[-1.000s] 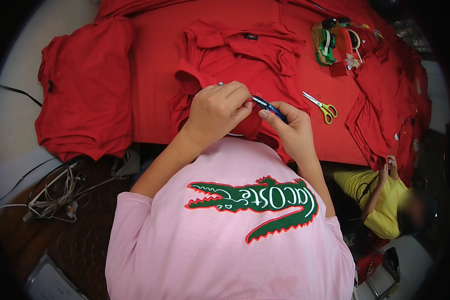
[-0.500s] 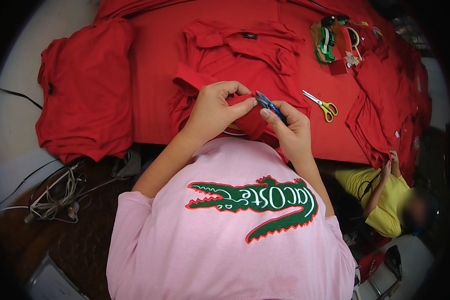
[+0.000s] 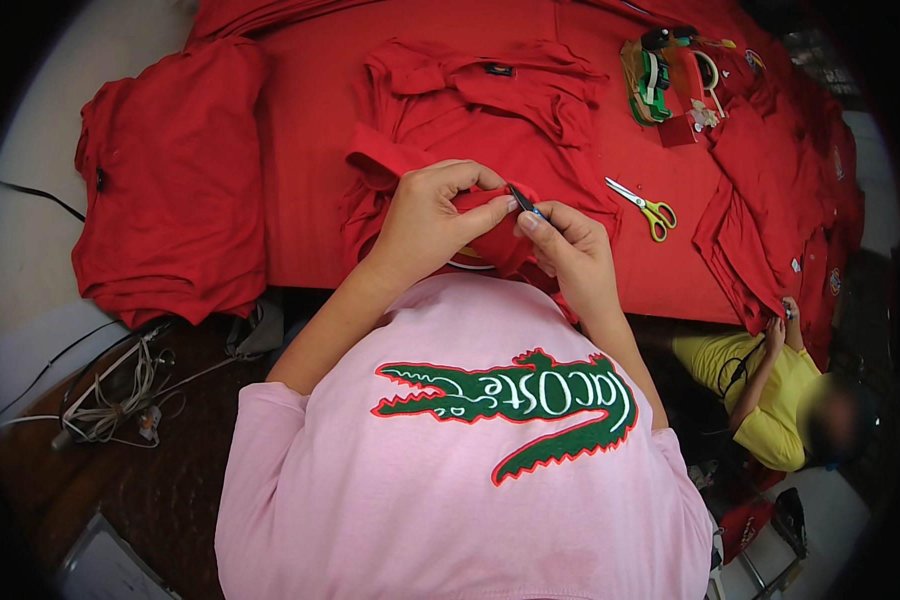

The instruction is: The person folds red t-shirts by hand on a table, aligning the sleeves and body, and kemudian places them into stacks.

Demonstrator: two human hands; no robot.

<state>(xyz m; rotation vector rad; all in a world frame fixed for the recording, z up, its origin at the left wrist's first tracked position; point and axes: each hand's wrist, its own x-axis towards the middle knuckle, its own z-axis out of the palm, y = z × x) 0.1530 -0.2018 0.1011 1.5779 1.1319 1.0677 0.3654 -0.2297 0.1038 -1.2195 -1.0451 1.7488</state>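
Note:
My left hand [image 3: 430,218] pinches an edge of a red shirt [image 3: 555,125] between thumb and fingers, lifting the cloth above the table. Close beside those fingertips, my right hand [image 3: 573,248] is closed round a small pair of blue thread snips [image 3: 526,201]. The dark tips of the snips meet the edge of the cloth by my left thumb. My right fingers hide most of their body. The rest of the shirt lies rumpled under and beyond my hands. Scissors with yellow-green handles [image 3: 657,216] rest on the red cloth to the right.
A stack of folded red shirts [image 3: 170,180] sits at the left. A box of tools and tape [image 3: 675,90] stands at the far right, beside more red shirts [image 3: 770,210]. A person in yellow [image 3: 745,385] handles cloth there. Tangled cables [image 3: 120,390] hang at lower left.
The snips have turned in my right hand, so less of their blue body shows. My right fingers have shifted slightly; my left hand keeps its pinch on the shirt.

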